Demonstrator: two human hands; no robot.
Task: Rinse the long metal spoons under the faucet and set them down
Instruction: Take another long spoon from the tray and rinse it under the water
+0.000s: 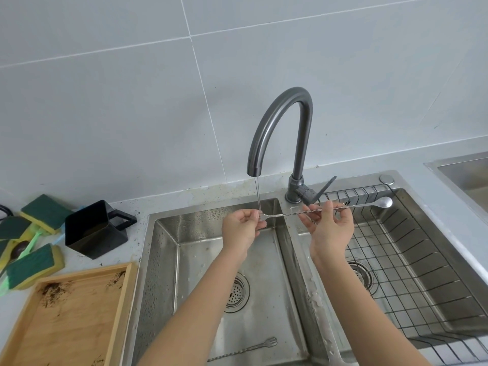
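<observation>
Both hands, left hand (241, 229) and right hand (328, 228), are pinching one long spoon (343, 208) under the faucet (280, 133); another spoon (245, 348) is waiting below it, unrinsed I'd guess.

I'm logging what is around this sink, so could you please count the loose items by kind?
Long metal spoons: 2, one held under the faucet, one lying in the left basin
Green-and-yellow sponges: at least 4, e.g., the pile runs off the left edge
Black container: 1
Wooden tray: 1
Total: at least 8
</observation>
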